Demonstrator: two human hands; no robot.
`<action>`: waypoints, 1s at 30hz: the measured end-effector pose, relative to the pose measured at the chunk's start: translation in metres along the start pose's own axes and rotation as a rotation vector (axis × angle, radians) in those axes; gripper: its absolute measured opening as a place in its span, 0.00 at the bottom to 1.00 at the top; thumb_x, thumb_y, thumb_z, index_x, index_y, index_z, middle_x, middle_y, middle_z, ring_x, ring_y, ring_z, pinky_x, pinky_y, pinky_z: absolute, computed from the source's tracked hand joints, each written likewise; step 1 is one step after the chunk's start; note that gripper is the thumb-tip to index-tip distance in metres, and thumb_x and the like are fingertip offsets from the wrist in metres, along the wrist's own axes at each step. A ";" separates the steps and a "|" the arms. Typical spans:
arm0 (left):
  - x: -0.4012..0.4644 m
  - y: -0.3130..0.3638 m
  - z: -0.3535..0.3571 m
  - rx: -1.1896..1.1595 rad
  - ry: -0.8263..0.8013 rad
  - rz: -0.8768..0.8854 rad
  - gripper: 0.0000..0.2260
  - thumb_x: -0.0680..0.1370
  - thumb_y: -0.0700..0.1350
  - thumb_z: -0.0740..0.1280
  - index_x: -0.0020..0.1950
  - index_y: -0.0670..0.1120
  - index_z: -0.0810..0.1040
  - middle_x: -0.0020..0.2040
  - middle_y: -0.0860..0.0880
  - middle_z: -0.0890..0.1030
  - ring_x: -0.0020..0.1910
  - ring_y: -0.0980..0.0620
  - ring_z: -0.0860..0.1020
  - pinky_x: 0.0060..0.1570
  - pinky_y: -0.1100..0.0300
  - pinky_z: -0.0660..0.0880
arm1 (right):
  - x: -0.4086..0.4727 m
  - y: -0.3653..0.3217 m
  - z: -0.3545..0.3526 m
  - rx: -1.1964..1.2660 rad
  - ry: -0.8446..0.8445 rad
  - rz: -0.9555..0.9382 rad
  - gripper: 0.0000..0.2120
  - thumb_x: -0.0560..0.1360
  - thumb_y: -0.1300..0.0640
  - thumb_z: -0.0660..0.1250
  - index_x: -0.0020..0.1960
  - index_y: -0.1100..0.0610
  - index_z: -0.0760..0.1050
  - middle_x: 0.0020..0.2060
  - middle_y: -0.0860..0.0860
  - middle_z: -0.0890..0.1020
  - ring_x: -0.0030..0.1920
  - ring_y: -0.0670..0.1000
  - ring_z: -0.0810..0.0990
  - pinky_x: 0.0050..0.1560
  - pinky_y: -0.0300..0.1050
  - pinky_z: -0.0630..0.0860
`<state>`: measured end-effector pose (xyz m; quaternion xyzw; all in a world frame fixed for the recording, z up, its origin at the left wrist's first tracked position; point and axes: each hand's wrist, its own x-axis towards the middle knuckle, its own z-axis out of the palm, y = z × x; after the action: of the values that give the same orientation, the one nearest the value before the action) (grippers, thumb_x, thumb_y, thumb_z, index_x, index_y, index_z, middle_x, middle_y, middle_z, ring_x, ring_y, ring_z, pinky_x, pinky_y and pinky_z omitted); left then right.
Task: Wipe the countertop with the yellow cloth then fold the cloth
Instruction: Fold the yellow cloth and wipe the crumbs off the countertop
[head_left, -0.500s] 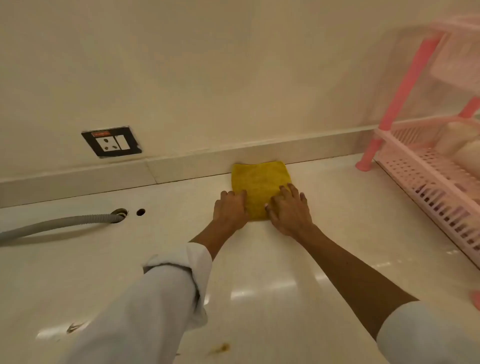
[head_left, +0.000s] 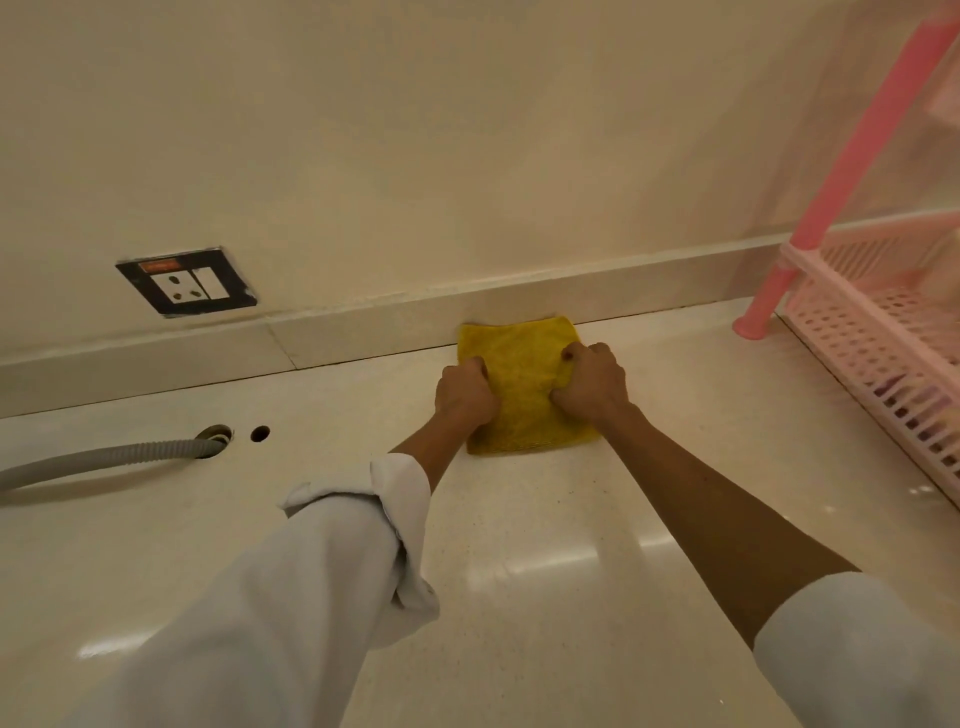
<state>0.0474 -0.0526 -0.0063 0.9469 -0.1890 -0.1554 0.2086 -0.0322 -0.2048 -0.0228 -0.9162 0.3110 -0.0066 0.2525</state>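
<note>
Curling shut, the fingers of the left hand (head_left: 464, 391) and right hand (head_left: 592, 383) now pinch the side edges of the yellow cloth (head_left: 523, 387), where half a second ago they lay flat. It lies against the backsplash (head_left: 363, 322) on the countertop (head_left: 519, 519); folding seems underway.

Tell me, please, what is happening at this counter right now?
A person in white rolled-up sleeves is working on the yellow cloth, which lies flat on the pale countertop against the low back ledge. The left hand and right hand are closed on the cloth's left and right sides, bunching it slightly. A pink rack stands to the right; a grey hose enters a hole on the left.
</note>
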 end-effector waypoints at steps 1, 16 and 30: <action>0.001 0.001 0.000 -0.009 -0.008 0.003 0.15 0.76 0.42 0.66 0.61 0.42 0.72 0.58 0.39 0.76 0.55 0.40 0.78 0.54 0.49 0.78 | 0.002 -0.001 -0.001 0.016 -0.025 0.001 0.34 0.70 0.51 0.74 0.72 0.55 0.65 0.64 0.61 0.72 0.61 0.64 0.74 0.59 0.55 0.74; -0.087 -0.006 -0.064 -0.065 0.091 0.196 0.21 0.67 0.35 0.69 0.60 0.44 0.73 0.59 0.42 0.73 0.55 0.42 0.75 0.48 0.50 0.75 | -0.085 -0.028 -0.022 0.155 0.137 -0.215 0.24 0.77 0.61 0.63 0.73 0.54 0.69 0.58 0.61 0.76 0.58 0.63 0.76 0.59 0.55 0.73; -0.229 -0.079 -0.087 0.006 0.179 0.111 0.17 0.70 0.39 0.71 0.58 0.44 0.75 0.56 0.44 0.74 0.46 0.49 0.72 0.45 0.55 0.76 | -0.240 -0.082 -0.002 0.092 0.105 -0.329 0.25 0.77 0.59 0.62 0.74 0.53 0.67 0.60 0.58 0.74 0.58 0.62 0.76 0.55 0.57 0.76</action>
<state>-0.0987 0.1407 0.0826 0.9456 -0.2225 -0.0579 0.2302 -0.1791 -0.0123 0.0522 -0.9406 0.1692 -0.1100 0.2731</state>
